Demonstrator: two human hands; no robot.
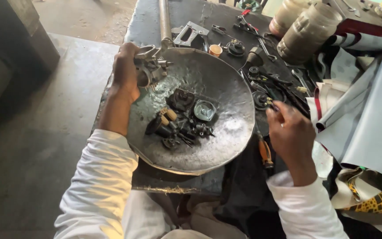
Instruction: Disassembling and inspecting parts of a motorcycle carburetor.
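Right now the fingers (131, 52) of the left hand (126, 71) are curled tight around a grey metal engine part (152, 67), a lumpy casting with small stubs and a lever sticking out. It hangs over the far left rim of the big dented metal bowl (226, 146), just above the rim and tipped slightly toward the bowl's middle. The part's bulk lies to the right of the gripping fingers, so its free side faces across the bowl toward the other hand.

The right hand (290, 128) sits just off the bowl's right rim, over the dark surface (155, 22). Its fingers are drawn together at the tips near a small round fitting (261, 98) among the scattered tools; whether they are actually pinching anything I cannot tell from here, as the knuckles hide it. An orange-handled tool (265, 152) lies just beside the bowl's right edge, under that wrist.

Down in the bowl's middle, between the two hands, lies a heap of small dark pieces (184, 121): screws, a round cap, tan bits. The left hand is plainly nearer the held casting; the heap lies about equally far from both. Beyond the bowl's far rim stand a little orange cup (215, 50) and a steel rod (164, 20).
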